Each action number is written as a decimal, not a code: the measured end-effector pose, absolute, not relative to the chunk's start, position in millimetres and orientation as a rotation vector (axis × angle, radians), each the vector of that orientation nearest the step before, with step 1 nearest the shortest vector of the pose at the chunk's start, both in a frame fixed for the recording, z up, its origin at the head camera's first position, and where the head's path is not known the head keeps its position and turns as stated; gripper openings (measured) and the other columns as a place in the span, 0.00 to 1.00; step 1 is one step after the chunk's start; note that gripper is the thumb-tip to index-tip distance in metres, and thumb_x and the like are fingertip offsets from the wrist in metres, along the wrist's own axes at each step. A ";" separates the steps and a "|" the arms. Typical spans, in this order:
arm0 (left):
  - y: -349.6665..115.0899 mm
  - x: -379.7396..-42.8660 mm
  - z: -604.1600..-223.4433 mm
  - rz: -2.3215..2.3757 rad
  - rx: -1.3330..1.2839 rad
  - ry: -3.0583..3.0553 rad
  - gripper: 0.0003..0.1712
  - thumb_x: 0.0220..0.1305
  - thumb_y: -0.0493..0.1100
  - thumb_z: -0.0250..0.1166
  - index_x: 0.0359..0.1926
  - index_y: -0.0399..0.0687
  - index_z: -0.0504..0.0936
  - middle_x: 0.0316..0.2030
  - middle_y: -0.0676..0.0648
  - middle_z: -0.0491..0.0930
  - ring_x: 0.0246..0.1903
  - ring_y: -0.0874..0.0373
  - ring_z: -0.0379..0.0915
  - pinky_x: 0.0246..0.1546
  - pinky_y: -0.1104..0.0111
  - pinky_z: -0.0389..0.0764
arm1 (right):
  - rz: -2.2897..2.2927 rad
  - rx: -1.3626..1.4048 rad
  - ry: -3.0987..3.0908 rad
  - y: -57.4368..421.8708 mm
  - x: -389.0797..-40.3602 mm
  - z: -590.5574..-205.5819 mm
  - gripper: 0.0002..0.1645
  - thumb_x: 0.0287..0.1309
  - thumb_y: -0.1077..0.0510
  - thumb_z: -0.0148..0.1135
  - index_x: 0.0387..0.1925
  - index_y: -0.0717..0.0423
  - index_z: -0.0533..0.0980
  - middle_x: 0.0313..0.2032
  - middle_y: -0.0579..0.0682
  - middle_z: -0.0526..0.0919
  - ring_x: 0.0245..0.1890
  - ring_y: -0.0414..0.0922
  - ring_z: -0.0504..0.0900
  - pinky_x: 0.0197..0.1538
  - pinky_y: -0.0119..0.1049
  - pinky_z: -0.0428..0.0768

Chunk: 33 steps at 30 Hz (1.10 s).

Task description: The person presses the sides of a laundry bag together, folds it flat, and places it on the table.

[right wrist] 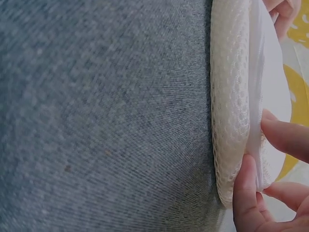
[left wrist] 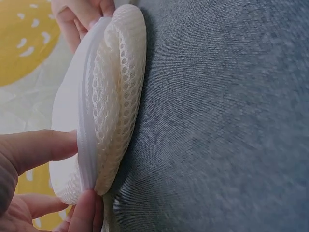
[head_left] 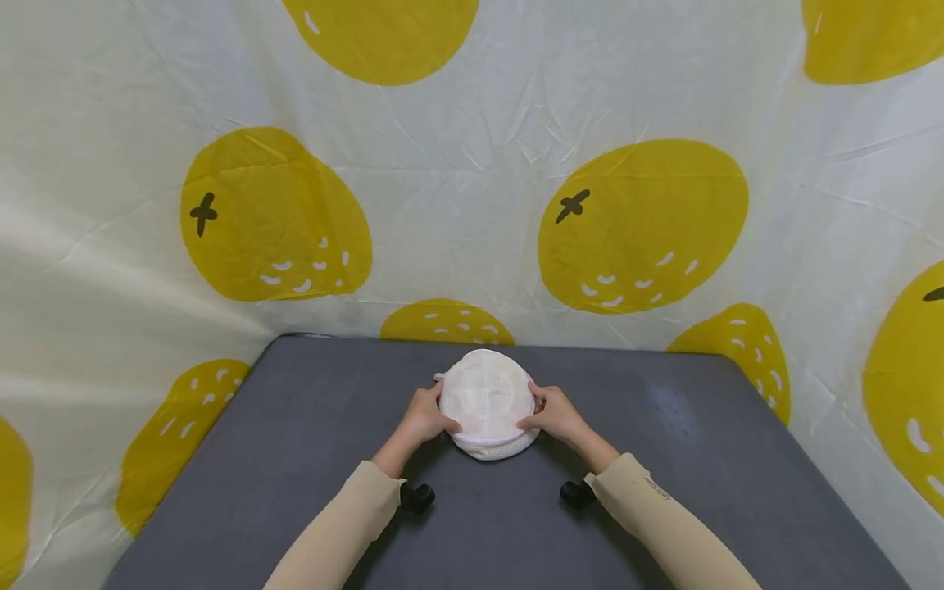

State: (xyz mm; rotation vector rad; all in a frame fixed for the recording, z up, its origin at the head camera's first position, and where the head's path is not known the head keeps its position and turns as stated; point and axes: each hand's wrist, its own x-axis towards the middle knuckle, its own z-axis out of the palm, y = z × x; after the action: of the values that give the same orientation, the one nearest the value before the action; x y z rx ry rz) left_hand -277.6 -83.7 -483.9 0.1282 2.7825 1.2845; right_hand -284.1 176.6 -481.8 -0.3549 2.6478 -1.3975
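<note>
A round white mesh laundry bag (head_left: pixel 487 397) lies on the dark table, its flat top tilted toward me. My left hand (head_left: pixel 425 416) pinches its left edge, thumb on the top side and fingers at the rim. On the opposite edge my right hand (head_left: pixel 558 415) pinches it in much the same way. The left wrist view shows a smooth zipper band (left wrist: pixel 87 121) running round the rim, with honeycomb mesh (left wrist: pixel 126 82) folded and slumped below it. In the right wrist view, thumb and fingers grip that band from both sides near its lower end.
The grey cloth-covered table (head_left: pixel 310 459) has rounded far corners. Behind it hangs a white curtain (head_left: pixel 457 205) printed with yellow fruit. A small pale tab (head_left: pixel 440 376) sticks out at the bag's left edge. Black wrist devices (head_left: pixel 417 498) sit at both cuffs.
</note>
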 end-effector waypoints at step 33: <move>-74.0 -279.9 -481.3 1.162 0.100 2.842 0.55 0.45 0.32 0.83 0.73 0.30 0.66 0.59 0.22 0.70 0.58 0.32 0.71 0.57 0.49 0.75 | -1.350 -0.404 2.689 176.9 -287.3 -486.0 0.52 0.44 0.73 0.79 0.67 0.84 0.60 0.21 0.49 0.66 0.22 0.41 0.64 0.27 0.30 0.66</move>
State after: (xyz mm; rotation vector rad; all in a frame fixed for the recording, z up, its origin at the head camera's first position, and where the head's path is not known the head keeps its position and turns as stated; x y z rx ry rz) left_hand -279.9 -74.0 -481.3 0.1003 2.8417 1.1623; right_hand -287.3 176.9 -486.0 -0.4036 2.6894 -1.3503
